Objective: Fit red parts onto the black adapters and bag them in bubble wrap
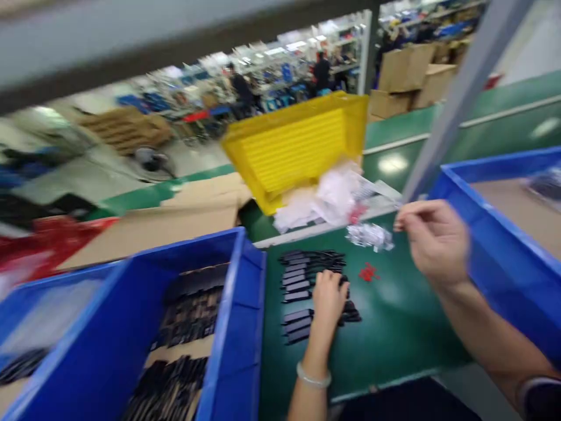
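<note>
Where blue bin [239, 304] stands, black strips [193, 307] inside.

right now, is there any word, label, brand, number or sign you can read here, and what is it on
No text can be read anywhere: the picture is motion-blurred.
Yellow ribbed plastic bin: no lettering shows.
Brown cardboard boxes: any print is too blurred to read.
Blue plastic bins: no label visible.
Crumpled clear plastic bags: any print is unreadable.
Flat black strip parts under the left hand: no legible markings.
</note>
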`<state>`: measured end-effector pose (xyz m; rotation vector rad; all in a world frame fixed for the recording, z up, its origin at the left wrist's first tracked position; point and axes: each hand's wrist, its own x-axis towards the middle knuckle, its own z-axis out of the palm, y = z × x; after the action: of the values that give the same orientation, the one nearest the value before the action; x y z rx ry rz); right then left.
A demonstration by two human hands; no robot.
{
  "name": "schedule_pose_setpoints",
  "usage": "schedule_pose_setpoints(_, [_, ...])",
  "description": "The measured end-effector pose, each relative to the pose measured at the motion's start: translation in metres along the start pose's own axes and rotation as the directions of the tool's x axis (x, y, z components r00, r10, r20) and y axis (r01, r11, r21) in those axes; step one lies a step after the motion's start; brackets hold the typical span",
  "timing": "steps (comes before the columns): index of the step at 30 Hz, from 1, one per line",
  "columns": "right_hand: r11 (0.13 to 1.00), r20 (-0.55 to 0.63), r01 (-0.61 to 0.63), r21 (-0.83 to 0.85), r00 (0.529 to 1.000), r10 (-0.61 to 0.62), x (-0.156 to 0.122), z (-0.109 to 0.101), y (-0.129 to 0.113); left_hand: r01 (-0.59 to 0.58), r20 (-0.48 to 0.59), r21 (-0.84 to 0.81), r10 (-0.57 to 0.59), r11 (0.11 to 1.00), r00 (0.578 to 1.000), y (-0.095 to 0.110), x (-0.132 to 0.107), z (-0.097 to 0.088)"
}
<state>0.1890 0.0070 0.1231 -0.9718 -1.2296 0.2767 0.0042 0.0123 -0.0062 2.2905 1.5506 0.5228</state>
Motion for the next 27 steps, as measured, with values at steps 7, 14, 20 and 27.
schedule_pose_setpoints(7, [0.935, 0.225, -0.318, -0.159, 0.910, 0.348, -0.069, -0.006, 0.071, -0.081, 0.030, -0.061, 0.083, 0.995, 0.996, -0.010, 0.000, 0.002])
schedule_pose_setpoints(14, [0.933, 0.448, -0.240, -0.266, 0.827, 0.341, -0.095, 0.003, 0.088, -0.114, 0.023, -0.004, 0.114, 0.993, 0.993, -0.012, -0.002, 0.007])
schedule_pose_setpoints(20, [0.945, 0.542, -0.109, -0.309, 0.796, 0.269, -0.104, 0.008, 0.089, -0.083, 0.021, -0.027, 0.083, 0.996, 0.996, -0.007, -0.005, 0.006])
schedule_pose_setpoints(27, [0.960, 0.501, -0.105, -0.258, 0.836, 0.226, -0.104, 0.008, 0.087, 0.013, 0.044, -0.327, 0.001, 0.945, 0.999, -0.003, 0.001, -0.009])
